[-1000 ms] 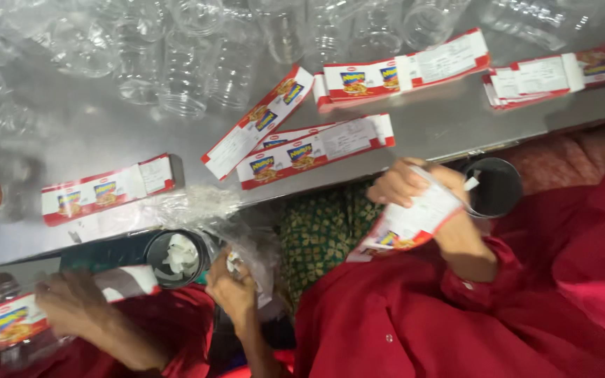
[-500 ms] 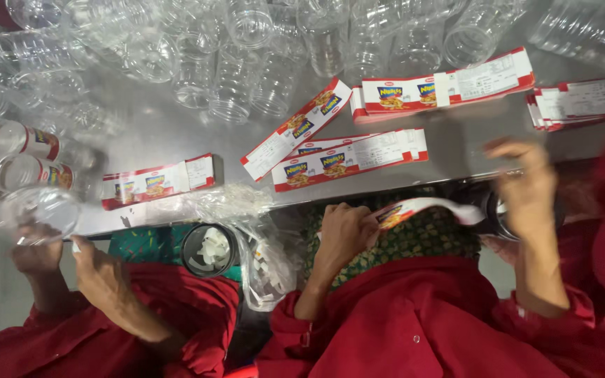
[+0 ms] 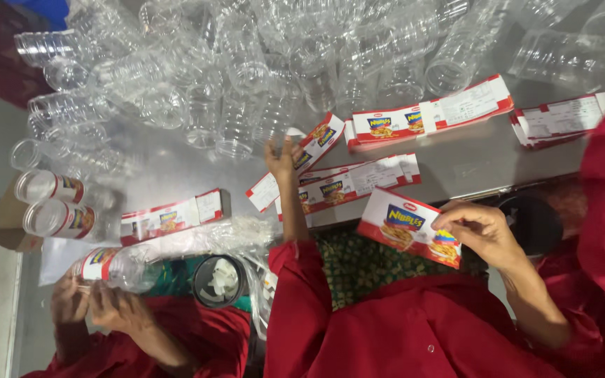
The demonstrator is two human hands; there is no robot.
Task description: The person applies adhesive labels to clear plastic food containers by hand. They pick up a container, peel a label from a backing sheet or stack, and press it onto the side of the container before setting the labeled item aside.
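Head view: the red label (pinched at one edge by the right hand) hangs just below the label stack on the surface. The left hand touches that stack, grip unclear; best to peel off one strip only.

glossy paper label, clear plastic jars

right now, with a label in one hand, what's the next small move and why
Probably reach the left hand a little further to pick up one clear jar: the right hand pinches a red label, while the left is open and empty over the label stack, just short of the jars.
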